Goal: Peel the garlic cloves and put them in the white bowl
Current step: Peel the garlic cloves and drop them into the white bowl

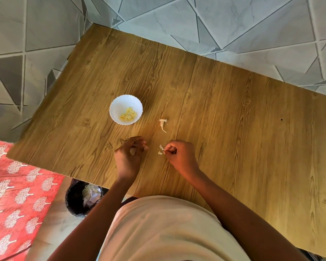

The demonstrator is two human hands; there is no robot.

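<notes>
1. Head view, hands: left hand (129, 153) curled round a pale garlic clove (132, 151), low over the tabletop (233, 129) toward its near edge; right hand (179, 153) just beside it to the right, fingertips pinching scraps of skin (160, 150). Hands apart, not touching.
2. Head view, goal: white bowl (119, 104) standing on the tabletop beyond the left hand, a little toward the left edge, with peeled cloves (128, 114) heaped in its bottom.
3. Head view, loose bits: a stalk with papery skin (162, 123) lying between bowl and right hand, apart from both.
4. Head view, off the table: dark bin (75, 200) with white scraps below the near edge, left of the body.
5. Key relation: bowl straight ahead of the clove-holding left hand, clearly nearer to it than to the right. Clove's long axis too hidden by fingers to tell.
6. Likely next: a short forward reach with the left hand and a drop, if the clove is fully bare; cannot tell.
</notes>
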